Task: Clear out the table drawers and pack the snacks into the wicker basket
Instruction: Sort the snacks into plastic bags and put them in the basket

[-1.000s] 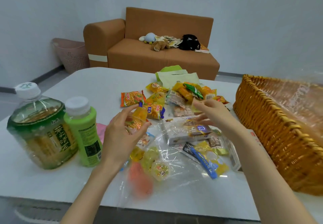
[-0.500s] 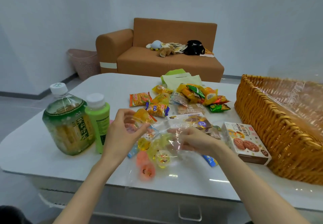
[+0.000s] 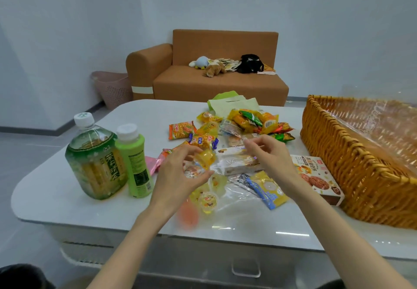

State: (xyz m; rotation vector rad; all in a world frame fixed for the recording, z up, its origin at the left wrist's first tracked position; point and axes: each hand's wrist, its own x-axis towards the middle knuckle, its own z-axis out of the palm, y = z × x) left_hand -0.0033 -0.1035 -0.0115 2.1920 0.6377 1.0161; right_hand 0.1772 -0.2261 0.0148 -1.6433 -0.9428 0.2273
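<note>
A clear plastic bag of jelly cups (image 3: 208,199) hangs over the white table (image 3: 56,194) between my two hands. My left hand (image 3: 180,178) grips its upper left edge, with a yellow cup against the fingers. My right hand (image 3: 270,160) pinches the clear film at the upper right. An orange cup (image 3: 188,214) at the bag's bottom is blurred. The wicker basket (image 3: 327,144), lined with clear film, stands at the right edge of the table. Loose snack packets (image 3: 250,120) lie piled behind my hands.
A large green tea bottle (image 3: 94,160) and a light green bottle (image 3: 135,160) stand at the left. A cookie box (image 3: 316,175) lies next to the basket. A blue and yellow packet (image 3: 264,188) lies below my right hand. A drawer handle (image 3: 246,270) shows under the table's front edge.
My right hand rose from low inside the bag to its upper right edge. The bag lifted and spread between both hands. The view pulled back from the table.
</note>
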